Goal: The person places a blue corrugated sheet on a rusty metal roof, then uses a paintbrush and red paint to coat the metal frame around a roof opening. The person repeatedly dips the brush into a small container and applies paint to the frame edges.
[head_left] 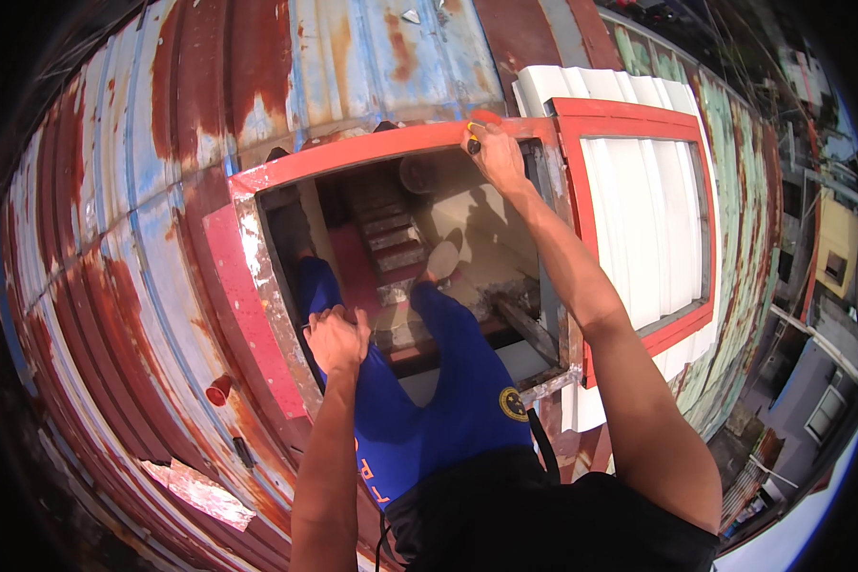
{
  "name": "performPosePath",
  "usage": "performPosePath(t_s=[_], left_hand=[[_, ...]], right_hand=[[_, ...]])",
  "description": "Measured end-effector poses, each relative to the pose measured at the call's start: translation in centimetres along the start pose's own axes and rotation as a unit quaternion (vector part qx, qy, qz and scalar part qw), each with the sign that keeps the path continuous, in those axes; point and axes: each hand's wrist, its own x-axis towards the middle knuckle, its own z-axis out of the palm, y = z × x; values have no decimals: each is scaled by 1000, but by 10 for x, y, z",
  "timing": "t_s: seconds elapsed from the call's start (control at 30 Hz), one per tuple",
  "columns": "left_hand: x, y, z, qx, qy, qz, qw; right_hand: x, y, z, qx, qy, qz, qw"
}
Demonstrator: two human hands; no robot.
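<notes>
My right hand [498, 157] is closed around a paintbrush [474, 143] with a yellow and black handle. Its red-coated end touches the far rail of a metal hatch frame [381, 146], close to the far right corner. That rail is coated red, while the left rail [255, 250] shows bare, rusty and whitish metal. Resting on my left leg, in blue trousers [372, 381], is my left hand [337, 338], its fingers bent over the cloth and no tool visible in it. Both my legs hang down through the hatch opening.
To the right lies a red-framed lid [582, 191] with white corrugated sheet [639, 205]. Rusty roof sheets [181, 286] surround the opening, with a small red cup [219, 389] on the left. Steps [391, 238] show below my feet. Beyond the roof's right edge stand lower buildings [834, 243].
</notes>
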Motion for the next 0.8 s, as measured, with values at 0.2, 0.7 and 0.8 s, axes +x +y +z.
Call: performPosePath(t_s=[0.2,0.7,0.8], left_hand=[[-3,1,-11,-9,-11,-12,1000],[-1,6,-9,-6,-1,0,1000],[-2,-7,-2,0,22,-16,1000]], right_hand=[[46,-36,-14,409,-117,256,868],[-6,34,-5,-90,-26,20,995],[28,-27,-23,94,-135,97,982]])
